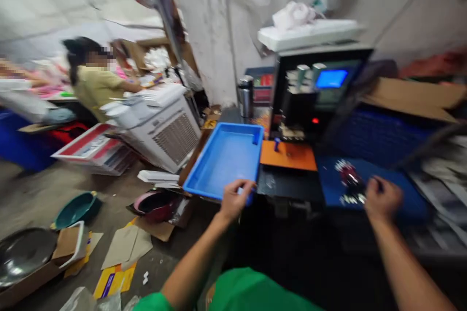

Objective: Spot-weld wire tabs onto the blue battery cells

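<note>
My left hand [235,200] is closed in a pinch at the front right corner of a shallow blue plastic tray [226,160]. Whatever its fingertips hold, if anything, is too small to make out. My right hand [384,199] curls closed above a dark blue mat [332,187], with its contents hidden by the fingers. Just left of it lies a blurred pile of small dark red and shiny pieces [350,180]. Between the hands stands a black machine [297,107] with a lit blue screen and an orange base plate [292,154], which bears a small blue piece [277,144].
A metal flask [246,96] stands behind the tray. Open cardboard [412,97] tops a blue crate at right. At left are a white air cooler [171,136], a co-worker in a yellow shirt [97,87], and basins [76,209] and cardboard on the floor.
</note>
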Demonstrator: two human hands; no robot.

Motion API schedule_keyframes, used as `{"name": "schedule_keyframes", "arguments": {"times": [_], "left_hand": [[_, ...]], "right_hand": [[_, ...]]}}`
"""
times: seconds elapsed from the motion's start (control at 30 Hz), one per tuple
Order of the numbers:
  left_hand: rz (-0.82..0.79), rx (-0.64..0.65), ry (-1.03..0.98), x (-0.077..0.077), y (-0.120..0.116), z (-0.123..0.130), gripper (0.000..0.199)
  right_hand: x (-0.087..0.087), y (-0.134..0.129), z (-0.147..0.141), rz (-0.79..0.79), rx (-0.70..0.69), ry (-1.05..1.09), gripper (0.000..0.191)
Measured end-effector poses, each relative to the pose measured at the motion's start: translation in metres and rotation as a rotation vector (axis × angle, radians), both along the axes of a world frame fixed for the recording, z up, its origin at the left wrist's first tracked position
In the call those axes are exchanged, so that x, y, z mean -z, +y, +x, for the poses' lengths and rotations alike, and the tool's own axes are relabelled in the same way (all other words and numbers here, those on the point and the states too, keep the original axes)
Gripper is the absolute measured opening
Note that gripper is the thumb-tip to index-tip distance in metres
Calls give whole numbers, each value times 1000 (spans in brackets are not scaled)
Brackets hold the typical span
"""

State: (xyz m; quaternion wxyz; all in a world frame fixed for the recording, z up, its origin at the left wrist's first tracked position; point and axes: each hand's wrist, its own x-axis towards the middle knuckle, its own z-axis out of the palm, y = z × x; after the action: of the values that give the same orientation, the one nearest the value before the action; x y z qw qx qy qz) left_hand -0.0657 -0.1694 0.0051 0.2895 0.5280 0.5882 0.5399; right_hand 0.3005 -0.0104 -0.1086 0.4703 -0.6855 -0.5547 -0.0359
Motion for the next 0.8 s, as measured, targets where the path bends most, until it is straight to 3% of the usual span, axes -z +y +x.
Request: {"name": "schedule_keyframes", "arguments": {"times": [0.07, 0.13, 0.33, 0.8], "left_hand": [[-3, -78, -33, 2, 10, 0, 29], [37, -113, -40, 6, 20, -1, 30], [75, -150, 20, 6, 38, 5, 31], [-36, -143, 181, -1, 45, 7, 34]], "right_hand": [[9, -18, 37, 62, 33, -24, 33], [14, -20, 49, 134, -14, -38, 33], [10, -2, 37, 197, -1, 6, 26], [1, -3, 35, 161, -79, 98, 23]]}}
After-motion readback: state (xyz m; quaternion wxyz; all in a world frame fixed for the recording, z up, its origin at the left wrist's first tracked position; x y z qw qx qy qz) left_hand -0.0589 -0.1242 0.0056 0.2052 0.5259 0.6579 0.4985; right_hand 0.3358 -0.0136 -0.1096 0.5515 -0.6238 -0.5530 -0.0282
